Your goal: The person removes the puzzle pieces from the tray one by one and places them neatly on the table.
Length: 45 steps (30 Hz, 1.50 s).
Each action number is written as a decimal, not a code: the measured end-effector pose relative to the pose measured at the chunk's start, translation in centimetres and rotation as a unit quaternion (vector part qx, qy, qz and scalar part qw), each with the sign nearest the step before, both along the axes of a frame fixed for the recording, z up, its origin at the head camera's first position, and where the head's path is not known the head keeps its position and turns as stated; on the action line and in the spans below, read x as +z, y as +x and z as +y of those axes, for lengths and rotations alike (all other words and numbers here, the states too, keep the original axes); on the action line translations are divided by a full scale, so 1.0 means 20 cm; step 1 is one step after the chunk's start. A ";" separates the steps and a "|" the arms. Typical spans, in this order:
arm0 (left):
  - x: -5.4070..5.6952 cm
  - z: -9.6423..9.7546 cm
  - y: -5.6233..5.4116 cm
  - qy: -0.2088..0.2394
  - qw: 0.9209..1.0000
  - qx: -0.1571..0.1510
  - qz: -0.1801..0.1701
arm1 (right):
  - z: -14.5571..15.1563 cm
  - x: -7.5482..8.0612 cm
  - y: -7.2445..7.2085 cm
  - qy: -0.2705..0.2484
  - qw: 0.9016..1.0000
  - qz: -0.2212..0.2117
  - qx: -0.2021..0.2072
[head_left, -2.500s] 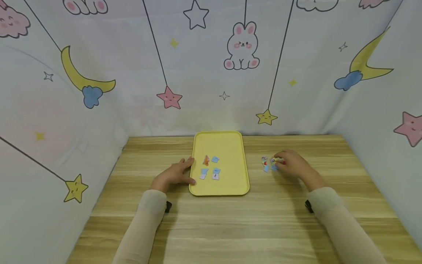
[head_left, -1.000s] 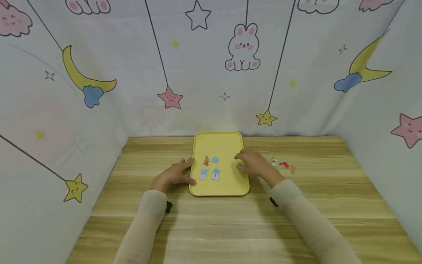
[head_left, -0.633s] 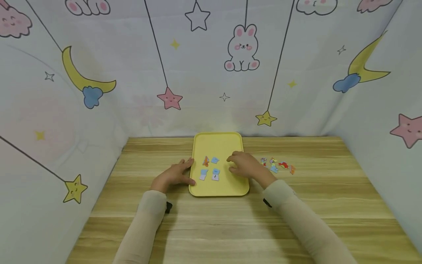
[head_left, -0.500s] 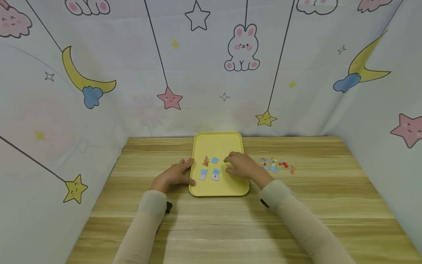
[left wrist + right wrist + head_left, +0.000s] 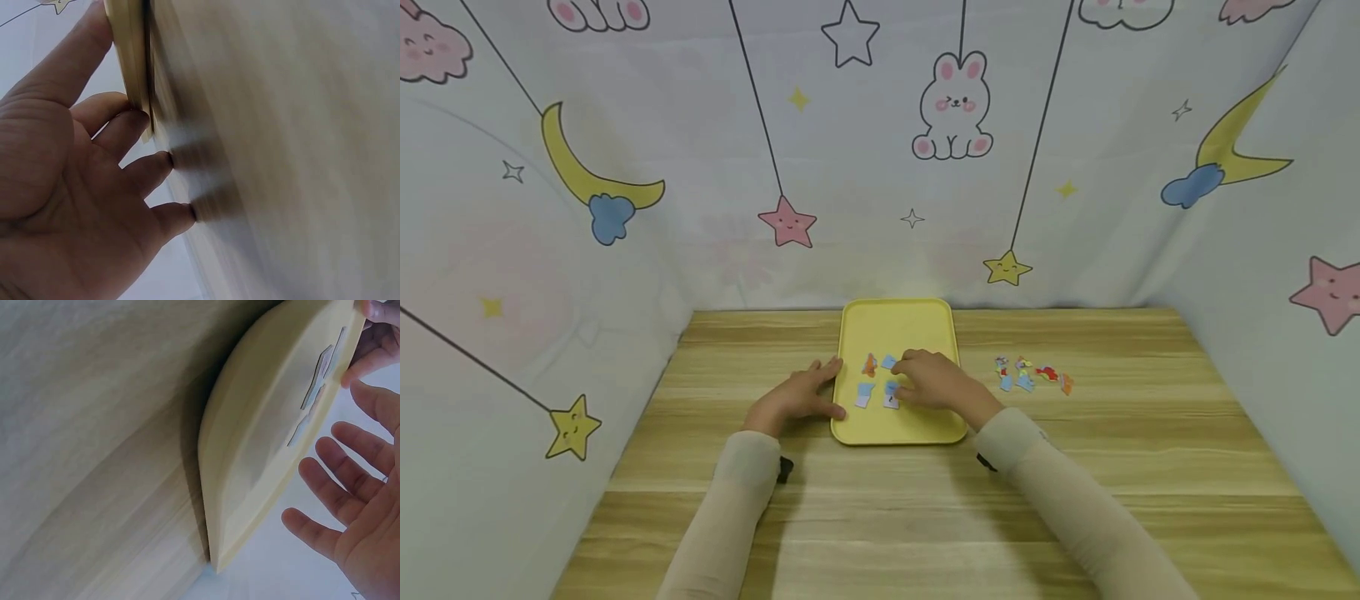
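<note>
From the head, our left hand [image 5: 797, 396] touches the edge of the yellow tray [image 5: 898, 325], fingers wide; we should press softly so the little pieces [image 5: 864, 395] on it don't slip. Our right hand [image 5: 940, 385] — over the tray — hides bits of two. The left wrist shows no pieces. From the right wrist, those fingers look wide, perhaps holding nothing; the pieces show edge-on.
</note>
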State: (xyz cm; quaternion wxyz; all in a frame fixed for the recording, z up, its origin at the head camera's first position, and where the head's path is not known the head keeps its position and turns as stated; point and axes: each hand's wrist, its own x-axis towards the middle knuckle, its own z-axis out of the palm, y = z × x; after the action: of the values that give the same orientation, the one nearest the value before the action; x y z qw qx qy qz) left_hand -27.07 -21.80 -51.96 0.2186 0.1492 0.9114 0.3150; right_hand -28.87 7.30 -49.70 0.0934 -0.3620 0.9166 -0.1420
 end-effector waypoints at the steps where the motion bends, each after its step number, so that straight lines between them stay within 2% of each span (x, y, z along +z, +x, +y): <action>1: 0.00 0.00 0.00 0.000 1.000 -0.001 0.001 | -0.01 0.00 0.00 0.001 1.000 -0.001 0.000; 14: 0.01 0.00 0.00 0.006 1.000 -0.004 -0.008 | -0.08 -0.04 0.00 0.034 0.999 0.000 0.006; 32: 0.01 0.00 0.00 0.011 1.000 0.003 -0.008 | -0.10 -0.08 0.00 0.048 0.999 0.009 0.015; 45: 0.01 0.00 0.01 0.003 1.000 -0.003 -0.001 | -0.05 -0.02 0.01 0.038 0.999 0.023 0.019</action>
State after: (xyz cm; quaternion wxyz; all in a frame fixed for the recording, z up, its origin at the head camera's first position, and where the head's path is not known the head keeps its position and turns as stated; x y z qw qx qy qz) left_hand -26.89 -21.74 -51.69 0.2195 0.1523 0.9099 0.3174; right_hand -28.69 6.27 -50.07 0.0889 -0.3788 0.9160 -0.0975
